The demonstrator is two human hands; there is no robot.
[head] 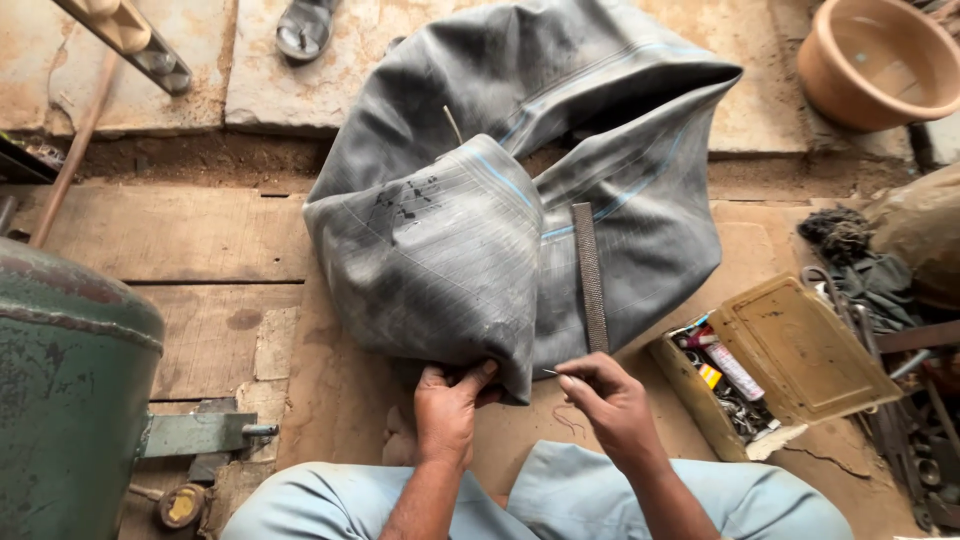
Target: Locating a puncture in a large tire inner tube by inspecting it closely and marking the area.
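Head view, inner tube: a large grey rubber inner tube (470, 230) lies folded and slack on the wooden floor (180, 235), its far part reaching over the stone slabs (300, 85) at the top edge; thin blue lines run along it and dark marks sit on its upper fold.
Head view, left hand: the left hand (447, 410) grips the near folded edge of the inner tube, thumb on top and fingers curled under the rubber.
Head view, right hand: the right hand (610, 400) is pinched shut on a thin metal pin (552, 373), whose tip points at the tube's near edge just beside the left hand; whether the tip touches the rubber cannot be told.
Head view, file: 1 long flat rasp file (590, 275) lies on the tube's right half, running from mid-fold down toward the right hand.
Head view, box: an open wooden box (790, 345) sits at the floor's right edge, near the right hand, with small tubes and metal bits inside.
Head view, tank: a green metal tank (65, 400) stands at the floor's left edge, well apart from the hands.
Head view, bowl: a clay-coloured bowl (880, 60) sits in the top right corner.
Head view, sandal: 1 sandal (303, 28) lies on the slabs at the top edge.
Head view, legs: light blue trousers (640, 500) fill the bottom edge.
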